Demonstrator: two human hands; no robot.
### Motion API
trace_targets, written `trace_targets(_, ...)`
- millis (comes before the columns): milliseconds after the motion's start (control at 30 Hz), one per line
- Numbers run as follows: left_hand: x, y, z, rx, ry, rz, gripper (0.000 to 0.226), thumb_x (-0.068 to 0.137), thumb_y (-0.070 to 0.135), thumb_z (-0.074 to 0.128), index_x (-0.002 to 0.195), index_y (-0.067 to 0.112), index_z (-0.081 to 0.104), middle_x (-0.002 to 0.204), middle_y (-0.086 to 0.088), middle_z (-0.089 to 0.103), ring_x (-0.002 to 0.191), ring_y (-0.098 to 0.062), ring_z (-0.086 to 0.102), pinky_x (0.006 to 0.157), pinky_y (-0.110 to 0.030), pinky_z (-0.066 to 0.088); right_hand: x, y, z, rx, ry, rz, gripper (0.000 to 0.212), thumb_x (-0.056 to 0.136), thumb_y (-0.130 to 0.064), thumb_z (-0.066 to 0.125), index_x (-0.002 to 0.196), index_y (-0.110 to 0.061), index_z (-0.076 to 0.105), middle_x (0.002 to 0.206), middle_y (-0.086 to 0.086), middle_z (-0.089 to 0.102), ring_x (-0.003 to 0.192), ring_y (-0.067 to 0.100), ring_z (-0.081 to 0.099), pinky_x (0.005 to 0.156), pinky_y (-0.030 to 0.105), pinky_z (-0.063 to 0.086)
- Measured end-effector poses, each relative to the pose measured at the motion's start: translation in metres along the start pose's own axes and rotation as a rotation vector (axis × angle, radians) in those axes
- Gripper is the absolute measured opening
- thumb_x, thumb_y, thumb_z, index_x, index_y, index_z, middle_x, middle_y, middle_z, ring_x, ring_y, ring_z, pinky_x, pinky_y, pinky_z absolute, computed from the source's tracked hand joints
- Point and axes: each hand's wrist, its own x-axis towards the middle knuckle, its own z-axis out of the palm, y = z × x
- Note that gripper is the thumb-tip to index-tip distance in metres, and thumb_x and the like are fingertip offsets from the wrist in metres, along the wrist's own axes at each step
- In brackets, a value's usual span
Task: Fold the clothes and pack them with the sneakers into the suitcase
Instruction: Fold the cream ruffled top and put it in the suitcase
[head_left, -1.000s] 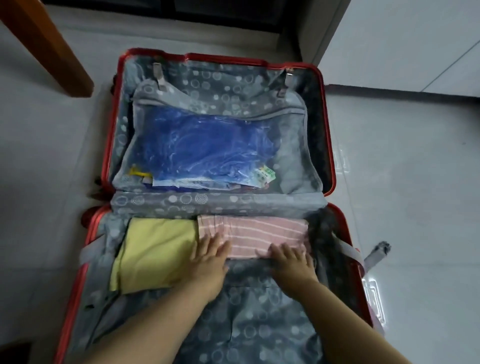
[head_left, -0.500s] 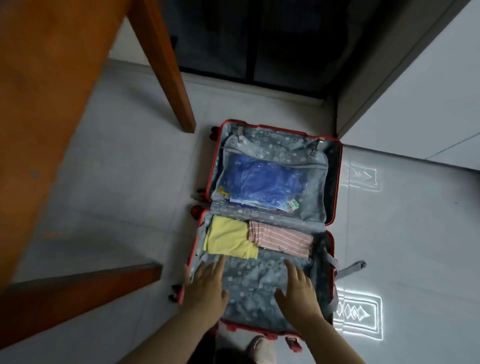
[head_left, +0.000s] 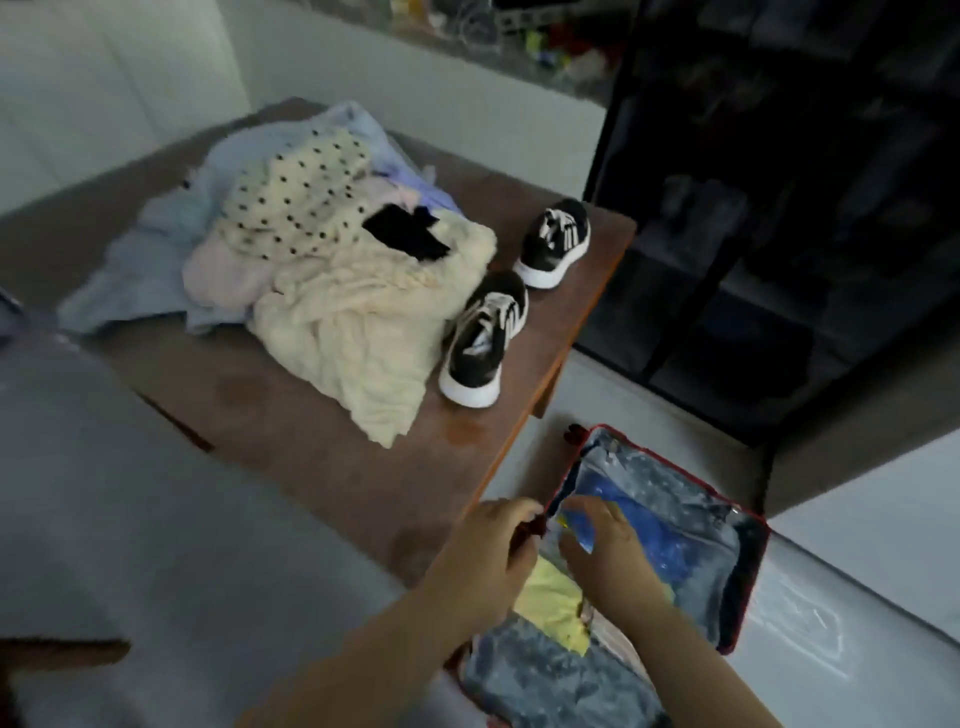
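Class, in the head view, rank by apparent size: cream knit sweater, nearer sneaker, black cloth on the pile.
1. cream knit sweater
2. nearer sneaker
3. black cloth
All lie on the table, so distance hardly skews it.

We're in a home, a bedroom by the look: dark open wardrobe (head_left: 779, 218) with shelves, laundry (head_left: 332, 270) heaped on a wooden table (head_left: 311, 457), pale glossy floor (head_left: 810, 613)

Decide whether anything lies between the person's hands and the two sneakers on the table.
Nothing visible does. The left hand and right hand hover over the open suitcase; only bare table separates them from the near sneaker, with the far sneaker behind it. The cream sweater lies beside, not across the path.
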Motion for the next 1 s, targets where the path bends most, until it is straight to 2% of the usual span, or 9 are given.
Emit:
trace_targets(67, -0.012, -0.034, -0.051, -0.024, 0.043, -0.002, 0.035, 0.095, 0.028, 0.047, 0.129, 0.024, 0.047, 0.125, 0.006, 0.053, 0.115, -0.005, 0.048, 0.099, -0.020, 0.037, 0.011, -0.050, 0.022, 0.097, 0.039, -0.022, 0.027, 0.085, -0.009, 0.060, 0.104, -0.028, 0.055, 0.108, -0.004, 0.052, 0.093, 0.012, 0.052, 0.079, 0.016, 0.035)
trace_targets(133, -0.020, -0.072, -0.105, 0.010, 0.081, -0.005, 0.034, 0.093, 0.030, 0.049, 0.127, 0.024, 0.050, 0.121, 0.008, 0.056, 0.112, -0.003, 0.050, 0.097, -0.021, 0.039, 0.022, -0.095, 0.048, 0.188, 0.072, -0.019, 0.032, 0.084, -0.008, 0.060, 0.095, -0.036, 0.050, 0.107, -0.002, 0.054, 0.093, 0.015, 0.054, 0.083, 0.024, 0.042)
trace_targets(200, -0.025, -0.111, -0.159, 0.045, 0.119, -0.029, 0.034, 0.093, 0.030, 0.049, 0.126, 0.022, 0.050, 0.119, 0.009, 0.058, 0.111, -0.006, 0.052, 0.094, -0.020, 0.039, 0.034, -0.138, 0.072, 0.251, 0.100, -0.001, 0.032, 0.085, -0.006, 0.059, 0.094, -0.034, 0.048, 0.107, 0.000, 0.053, 0.099, 0.018, 0.052, 0.084, 0.028, 0.040)
trace_targets(433, -0.001, -0.184, -0.290, 0.029, 0.132, -0.094, 0.035, 0.094, 0.023, 0.049, 0.129, 0.023, 0.043, 0.115, 0.010, 0.051, 0.111, -0.009, 0.050, 0.095, -0.025, 0.040, 0.089, -0.239, 0.110, 0.311, 0.110, -0.040, 0.023, 0.088, -0.011, 0.057, 0.102, -0.028, 0.054, 0.115, -0.003, 0.053, 0.104, 0.011, 0.049, 0.083, 0.021, 0.036)
trace_targets(567, 0.051, -0.195, -0.323, 0.074, 0.115, -0.032, 0.045, 0.092, 0.025, 0.051, 0.134, 0.022, 0.036, 0.118, 0.006, 0.052, 0.104, -0.014, 0.055, 0.095, -0.037, 0.045, 0.141, -0.268, 0.097, 0.244, 0.152, -0.092, 0.021, 0.089, -0.014, 0.057, 0.107, -0.025, 0.056, 0.116, -0.007, 0.050, 0.105, 0.010, 0.048, 0.087, 0.020, 0.035)
trace_targets(667, 0.091, -0.200, -0.341, 0.126, 0.109, 0.012, 0.054, 0.091, 0.019, 0.053, 0.140, 0.017, 0.030, 0.125, -0.006, 0.054, 0.111, -0.021, 0.054, 0.097, -0.036, 0.042, 0.193, -0.278, 0.090, 0.178, 0.185, -0.104, 0.023, 0.089, -0.016, 0.057, 0.111, -0.020, 0.057, 0.121, -0.002, 0.051, 0.109, 0.013, 0.048, 0.087, 0.021, 0.035)
trace_targets(767, 0.120, -0.204, -0.360, 0.186, 0.126, 0.019, 0.060, 0.091, 0.022, 0.054, 0.143, 0.019, 0.025, 0.125, -0.006, 0.053, 0.115, -0.020, 0.050, 0.099, -0.031, 0.038, 0.247, -0.278, 0.087, 0.135, 0.222, -0.011, 0.034, 0.090, -0.020, 0.056, 0.124, -0.014, 0.051, 0.130, 0.007, 0.051, 0.117, 0.026, 0.049, 0.090, 0.030, 0.041)
trace_targets(900, 0.162, -0.215, -0.388, 0.276, 0.103, 0.059, 0.063, 0.091, 0.022, 0.053, 0.145, 0.021, 0.022, 0.130, -0.008, 0.051, 0.119, -0.023, 0.047, 0.101, -0.036, 0.037, 0.312, -0.281, 0.081, 0.112, 0.266, 0.157, 0.051, 0.091, -0.020, 0.050, 0.139, -0.010, 0.035, 0.136, 0.015, 0.047, 0.121, 0.035, 0.045, 0.097, 0.039, 0.040)
trace_targets(1000, 0.192, -0.215, -0.399, 0.359, 0.052, 0.119, 0.065, 0.091, 0.022, 0.052, 0.146, 0.026, 0.019, 0.131, -0.009, 0.050, 0.117, -0.025, 0.046, 0.100, -0.036, 0.037, 0.344, -0.281, 0.077, 0.001, 0.209, 0.220, 0.062, 0.086, -0.031, 0.057, 0.142, -0.021, 0.032, 0.130, 0.009, 0.053, 0.116, 0.034, 0.051, 0.094, 0.039, 0.044)
